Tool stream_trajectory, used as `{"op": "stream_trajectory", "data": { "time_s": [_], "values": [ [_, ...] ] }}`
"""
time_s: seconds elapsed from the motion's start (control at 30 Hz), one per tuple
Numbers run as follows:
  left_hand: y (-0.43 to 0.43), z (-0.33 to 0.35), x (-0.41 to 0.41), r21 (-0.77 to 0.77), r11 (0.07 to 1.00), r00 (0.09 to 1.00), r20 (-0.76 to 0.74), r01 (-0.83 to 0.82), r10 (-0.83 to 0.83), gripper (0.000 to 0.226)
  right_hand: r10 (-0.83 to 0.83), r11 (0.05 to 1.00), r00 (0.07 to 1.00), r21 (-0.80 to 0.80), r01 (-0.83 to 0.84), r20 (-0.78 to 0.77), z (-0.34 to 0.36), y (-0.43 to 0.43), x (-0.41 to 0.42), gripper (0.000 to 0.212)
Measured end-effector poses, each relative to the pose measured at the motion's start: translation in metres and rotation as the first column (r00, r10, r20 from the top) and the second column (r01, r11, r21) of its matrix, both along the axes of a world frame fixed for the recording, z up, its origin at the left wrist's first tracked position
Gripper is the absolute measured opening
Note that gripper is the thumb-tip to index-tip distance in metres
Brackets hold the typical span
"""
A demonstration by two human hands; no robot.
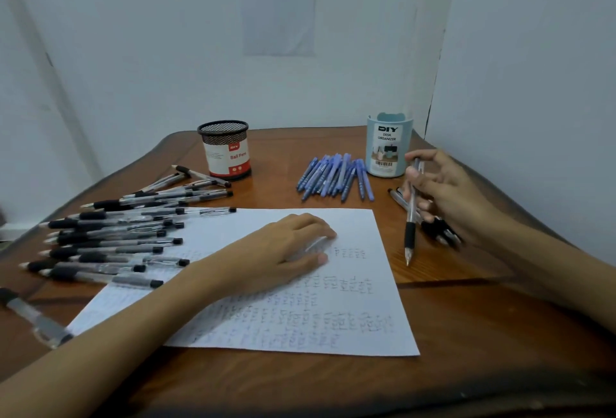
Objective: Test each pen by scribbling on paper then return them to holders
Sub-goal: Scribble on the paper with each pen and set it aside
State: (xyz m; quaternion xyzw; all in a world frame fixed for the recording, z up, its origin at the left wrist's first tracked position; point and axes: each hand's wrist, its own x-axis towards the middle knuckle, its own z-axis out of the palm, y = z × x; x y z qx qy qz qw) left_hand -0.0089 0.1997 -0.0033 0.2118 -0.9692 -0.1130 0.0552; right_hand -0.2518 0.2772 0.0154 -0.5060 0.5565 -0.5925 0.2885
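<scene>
— Wooden counter (466, 334), seen from the head camera. Where is the pen being tested?

— In the right hand (446, 190). Thumb and fingers pinch the pen (411, 217) high on its barrel. The tip points down over bare wood, just beside the right edge of the paper (360, 324), and does not touch the sheet.

— And the other one?

— The left hand (286, 247) lies flat on the paper with its fingers stretched out. It holds nothing and pins the sheet down.

— So how should the scribble be done?

— I'd slide the grip down to the black rubber part for control. Then I'd bring the tip over to the blank strip along the top of the sheet, since the lower half is crowded with marks. The left palm should press down so the paper doesn't skate, and a short light stroke is enough to show ink.

— And afterwards?

— No pens stick out of either holder. The mesh holder (226, 150) stands behind the black pens (110, 234) spread out on the left, and the blue holder (388, 147) stands beside the blue pens (336, 177). This pen has a black grip, so I'd guess it belongs in the mesh holder. That is a long reach across the sheet, so lift the pen clear of the pile.
</scene>
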Motion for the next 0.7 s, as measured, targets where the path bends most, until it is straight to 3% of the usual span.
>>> {"op": "stream_trajectory", "data": {
  "time_s": [0.13, 0.3, 0.37, 0.47, 0.53, 0.63, 0.7],
  "values": [
    [0.000, 0.000, 0.000, -0.003, 1.000, 1.000, 0.006, 0.000, 0.000, 0.044, 0.068, 0.998, 0.997, -0.017, -0.067, 0.045, 0.002, 0.001, 0.003, 0.023],
    [-0.001, 0.000, 0.000, -0.016, 1.000, 1.000, 0.011, 0.003, -0.003, 0.044, 0.127, 0.985, 0.969, 0.089, -0.149, 0.212, 0.007, 0.001, 0.009, 0.058],
    [-0.001, 0.000, 0.001, -0.021, 1.000, 1.000, 0.009, 0.008, -0.008, 0.043, 0.089, 0.988, 0.912, 0.084, -0.133, 0.400, 0.006, 0.000, 0.012, 0.044],
    [-0.001, 0.000, 0.001, -0.019, 1.000, 1.000, 0.007, 0.016, -0.015, 0.042, 0.025, 0.992, 0.729, 0.072, -0.101, 0.684, 0.000, -0.001, 0.013, 0.025],
    [-0.002, 0.000, 0.002, -0.022, 0.999, 1.000, 0.009, 0.030, -0.030, 0.040, 0.015, 0.993, 0.715, 0.074, -0.094, 0.699, -0.004, -0.002, 0.013, 0.023],
    [-0.005, 0.002, 0.003, -0.029, 0.998, 0.999, 0.012, 0.052, -0.051, 0.039, 0.105, 0.982, 0.793, 0.064, -0.178, 0.600, -0.006, -0.002, 0.016, 0.015],
    [-0.006, 0.002, 0.003, -0.032, 0.998, 0.998, 0.010, 0.058, -0.057, 0.040, 0.206, 0.944, 0.853, 0.133, -0.303, 0.480, -0.006, -0.001, 0.017, 0.031]
  ]
}}
